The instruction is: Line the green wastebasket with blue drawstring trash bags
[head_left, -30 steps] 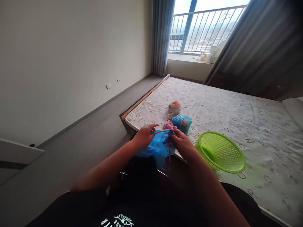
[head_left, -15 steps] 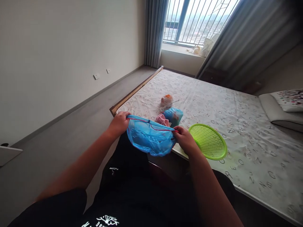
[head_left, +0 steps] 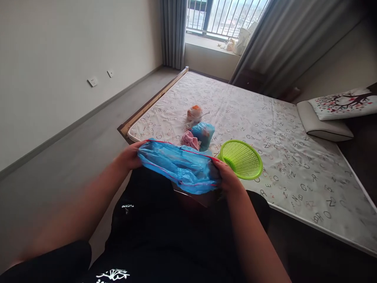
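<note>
A second ago the blue plastic bag (head_left: 179, 161) was bunched between my hands, held close together; now they are well apart and its mouth is drawn out wide. It hangs just below the centre of the frame, my left hand (head_left: 131, 155) gripping its left end and my right hand (head_left: 228, 175) pinching the right, where the red drawstring (head_left: 203, 154) shows. Both grips look closed on the film, though some left fingers are hidden. I'd judge the spreading-out mostly done, the creased middle aside. Beyond it on the mattress (head_left: 288, 165), the pink cloth (head_left: 190, 140) and lime-green basket (head_left: 246, 161) haven't visibly shifted.
</note>
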A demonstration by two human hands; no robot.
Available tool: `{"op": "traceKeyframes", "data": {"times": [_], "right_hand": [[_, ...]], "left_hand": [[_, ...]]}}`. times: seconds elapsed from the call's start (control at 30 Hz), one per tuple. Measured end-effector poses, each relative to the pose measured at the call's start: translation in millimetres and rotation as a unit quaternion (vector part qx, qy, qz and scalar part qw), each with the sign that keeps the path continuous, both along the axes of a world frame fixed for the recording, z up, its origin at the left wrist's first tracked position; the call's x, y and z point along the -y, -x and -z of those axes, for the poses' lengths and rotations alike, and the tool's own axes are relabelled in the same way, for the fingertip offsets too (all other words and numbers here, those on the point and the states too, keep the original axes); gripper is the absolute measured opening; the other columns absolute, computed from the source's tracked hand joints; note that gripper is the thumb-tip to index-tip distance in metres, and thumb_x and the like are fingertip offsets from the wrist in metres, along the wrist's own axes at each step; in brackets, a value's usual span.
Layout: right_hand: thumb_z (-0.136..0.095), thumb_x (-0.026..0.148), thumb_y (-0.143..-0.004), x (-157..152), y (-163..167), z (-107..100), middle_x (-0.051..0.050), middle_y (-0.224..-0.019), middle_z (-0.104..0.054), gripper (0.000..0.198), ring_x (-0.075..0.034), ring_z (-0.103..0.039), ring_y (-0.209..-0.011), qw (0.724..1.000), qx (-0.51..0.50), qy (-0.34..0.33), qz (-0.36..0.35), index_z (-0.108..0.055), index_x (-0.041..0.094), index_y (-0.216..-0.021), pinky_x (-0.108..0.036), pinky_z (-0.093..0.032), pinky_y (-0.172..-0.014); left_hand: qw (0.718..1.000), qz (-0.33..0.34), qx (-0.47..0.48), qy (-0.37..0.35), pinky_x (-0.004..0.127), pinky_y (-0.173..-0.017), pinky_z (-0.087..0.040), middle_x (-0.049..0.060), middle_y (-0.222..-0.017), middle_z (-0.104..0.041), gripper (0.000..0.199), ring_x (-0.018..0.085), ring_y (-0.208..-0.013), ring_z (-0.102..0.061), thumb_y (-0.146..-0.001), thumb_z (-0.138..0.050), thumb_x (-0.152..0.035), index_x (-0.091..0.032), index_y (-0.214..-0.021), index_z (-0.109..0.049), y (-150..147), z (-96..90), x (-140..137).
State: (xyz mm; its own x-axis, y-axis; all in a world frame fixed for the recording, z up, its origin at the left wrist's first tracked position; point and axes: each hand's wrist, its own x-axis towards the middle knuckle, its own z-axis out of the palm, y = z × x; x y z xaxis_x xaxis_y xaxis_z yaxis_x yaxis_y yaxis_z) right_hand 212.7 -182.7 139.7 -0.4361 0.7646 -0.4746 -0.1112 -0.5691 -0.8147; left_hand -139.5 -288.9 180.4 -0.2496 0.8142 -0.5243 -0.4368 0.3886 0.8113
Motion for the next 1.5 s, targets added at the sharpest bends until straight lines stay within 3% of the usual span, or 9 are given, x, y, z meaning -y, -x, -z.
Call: {"op": "traceKeyframes", "data": {"times": [0.1,0.27,0.4,0.67,0.87,1.03,1.23,1.33,1.5], "right_hand": [[-0.086,0.060,-0.071,5.1,-8.3,10.8,-0.005,-0.093,-0.080,0.045,-0.025,-0.077,-0.087,1.000,-0.020,-0.004,-0.005,-0.075,0.028,-0.100,-0.038,-0.064,-0.073],[-0.082,0.077,-0.067,12.1,-16.0,32.8,-0.007,-0.094,-0.081,0.058,-0.031,-0.077,-0.093,1.000,-0.010,0.001,0.006,-0.073,0.029,-0.098,-0.045,-0.064,-0.070],[-0.086,0.079,-0.062,20.1,-27.1,41.3,-0.006,-0.089,-0.080,0.060,-0.030,-0.077,-0.089,0.999,0.002,0.040,0.026,-0.072,0.029,-0.091,-0.044,-0.065,-0.072],[-0.089,0.053,-0.077,25.7,-44.6,52.3,-0.005,-0.112,-0.083,0.046,-0.026,-0.078,-0.097,0.994,-0.095,0.054,-0.007,-0.077,0.029,-0.115,-0.038,-0.067,-0.081],[-0.088,0.027,-0.073,-8.3,-11.9,61.2,-0.002,-0.083,-0.080,0.024,-0.018,-0.074,-0.070,0.995,-0.025,0.101,0.005,-0.074,0.023,-0.093,-0.028,-0.064,-0.067],[-0.086,0.023,-0.074,-58.4,-7.5,7.0,0.006,-0.065,-0.067,0.025,-0.010,-0.059,-0.050,0.991,-0.005,-0.050,0.127,-0.066,0.023,-0.089,-0.021,-0.052,-0.049],[-0.090,0.023,-0.068,-66.0,-44.7,-65.0,0.006,-0.075,-0.070,0.040,-0.011,-0.066,-0.059,0.973,-0.021,-0.152,0.174,-0.065,0.024,-0.098,-0.022,-0.058,-0.054],[-0.090,0.022,-0.066,-57.0,-56.6,-75.6,0.005,-0.078,-0.071,0.040,-0.011,-0.067,-0.062,0.966,-0.016,-0.157,0.205,-0.065,0.024,-0.097,-0.021,-0.058,-0.055],[-0.091,0.024,-0.061,-49.3,-64.2,-70.6,0.003,-0.078,-0.071,0.041,-0.013,-0.069,-0.065,0.963,0.002,-0.142,0.231,-0.067,0.023,-0.095,-0.022,-0.057,-0.052]], "left_hand": [[0.999,-0.009,-0.007,0.043,0.045,-0.083,-0.066,0.010,-0.083,-0.077,0.020,0.033,-0.094,-0.077,-0.093,-0.064,-0.029,-0.015,-0.095,-0.079,-4.7,8.7,6.4],[0.993,0.081,0.042,0.079,0.048,-0.093,-0.064,0.014,-0.098,-0.081,0.038,0.037,-0.112,-0.076,-0.098,-0.059,-0.049,-0.017,-0.099,-0.080,-18.4,32.1,14.5],[0.998,0.018,0.047,0.046,0.046,-0.095,-0.064,0.010,-0.090,-0.079,0.034,0.031,-0.105,-0.076,-0.104,-0.053,-0.045,-0.020,-0.100,-0.076,-27.2,44.1,16.5],[0.991,-0.024,0.128,-0.043,0.033,-0.081,-0.064,0.005,-0.085,-0.076,0.016,0.020,-0.077,-0.074,-0.102,-0.063,-0.024,-0.017,-0.110,-0.075,-14.6,60.3,15.4],[0.979,-0.052,0.181,0.081,0.028,-0.056,-0.060,0.007,-0.066,-0.069,0.014,0.017,-0.051,-0.067,-0.096,-0.057,-0.006,-0.009,-0.094,-0.070,-31.3,84.1,-35.5],[0.985,-0.095,0.141,0.004,0.019,-0.051,-0.056,-0.001,-0.060,-0.063,0.014,0.011,-0.046,-0.062,-0.098,-0.056,-0.006,-0.014,-0.094,-0.067,-43.9,53.9,-80.6],[0.986,-0.091,0.078,-0.118,0.022,-0.051,-0.058,-0.001,-0.066,-0.065,0.007,0.014,-0.052,-0.068,-0.098,-0.061,-0.010,-0.014,-0.099,-0.066,-52.0,-5.7,-84.0],[0.987,-0.078,0.079,-0.117,0.025,-0.052,-0.059,0.000,-0.070,-0.067,0.008,0.016,-0.055,-0.072,-0.097,-0.062,-0.010,-0.014,-0.103,-0.067,-56.9,-18.3,-79.7],[0.989,-0.053,0.081,-0.116,0.028,-0.057,-0.062,0.002,-0.079,-0.072,0.013,0.018,-0.061,-0.074,-0.095,-0.065,-0.012,-0.015,-0.107,-0.068,-62.2,-23.3,-73.4]]}}
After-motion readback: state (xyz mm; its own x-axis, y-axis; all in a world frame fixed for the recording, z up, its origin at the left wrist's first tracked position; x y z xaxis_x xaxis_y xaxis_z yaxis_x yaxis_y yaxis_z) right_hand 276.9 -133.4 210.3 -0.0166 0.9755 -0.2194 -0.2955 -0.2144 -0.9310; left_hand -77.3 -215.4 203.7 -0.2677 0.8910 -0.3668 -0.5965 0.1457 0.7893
